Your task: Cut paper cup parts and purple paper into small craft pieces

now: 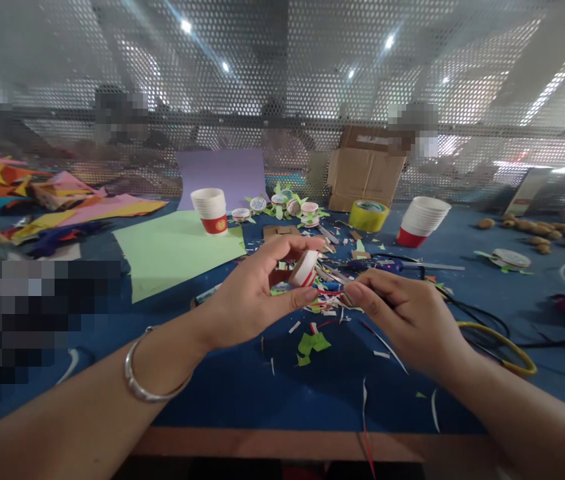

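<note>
My left hand [247,293] grips a short, round paper cup base [304,269], white with a red edge, tilted between thumb and fingers. A thin red strip [331,292] runs from that edge to my right hand [407,313], whose thumb and forefinger are closed on its end. Below and behind both hands lie paper scraps [329,308] in white, red and green. Green paper cuttings [313,345] rest nearer to me. Just past my right hand is a blue glue gun [382,265], partly hidden.
Stacked paper cups [211,212] stand on green paper [177,250]; another stack [422,221] leans at right. Several cup-base turtles [282,201] sit at the back, beside yellow tape [368,217] and a cardboard box [365,173]. Walnuts [552,230] and cables [502,327] lie right.
</note>
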A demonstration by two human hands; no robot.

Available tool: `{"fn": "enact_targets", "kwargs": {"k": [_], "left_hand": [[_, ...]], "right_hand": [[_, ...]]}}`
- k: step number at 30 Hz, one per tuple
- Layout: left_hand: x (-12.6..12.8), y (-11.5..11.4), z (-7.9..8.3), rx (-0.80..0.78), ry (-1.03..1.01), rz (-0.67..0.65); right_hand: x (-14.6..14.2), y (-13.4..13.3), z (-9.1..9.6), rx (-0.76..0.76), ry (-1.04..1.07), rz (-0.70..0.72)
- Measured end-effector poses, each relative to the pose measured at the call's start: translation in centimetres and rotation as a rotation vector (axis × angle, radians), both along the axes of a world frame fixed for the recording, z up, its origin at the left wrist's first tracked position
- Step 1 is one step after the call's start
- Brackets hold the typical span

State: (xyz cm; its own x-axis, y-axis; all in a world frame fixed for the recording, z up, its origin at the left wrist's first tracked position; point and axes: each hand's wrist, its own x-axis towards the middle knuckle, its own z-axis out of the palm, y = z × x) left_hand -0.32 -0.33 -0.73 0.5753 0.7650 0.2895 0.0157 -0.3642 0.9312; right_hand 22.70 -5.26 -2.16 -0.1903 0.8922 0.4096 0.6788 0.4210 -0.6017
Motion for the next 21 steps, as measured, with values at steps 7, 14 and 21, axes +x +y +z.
{"fn": "enact_targets", "kwargs": {"k": [7,14,21], "left_hand": [[-0.06,0.26,0.01,0.018,0.065,-0.006],[0.17,0.37,-0.23,-0.268,-0.009,-0.128],[0.47,-0.15,0.06,-0.457,-0.13,-0.144]], "right_hand": [[0.14,-0.19,-0.11,0.135,-0.055,-0.026],[0.1,-0.02,-0.01,0.328,-0.134,-0.053],[0.19,0.18,-0.18,0.373,-0.174,-0.061]]}}
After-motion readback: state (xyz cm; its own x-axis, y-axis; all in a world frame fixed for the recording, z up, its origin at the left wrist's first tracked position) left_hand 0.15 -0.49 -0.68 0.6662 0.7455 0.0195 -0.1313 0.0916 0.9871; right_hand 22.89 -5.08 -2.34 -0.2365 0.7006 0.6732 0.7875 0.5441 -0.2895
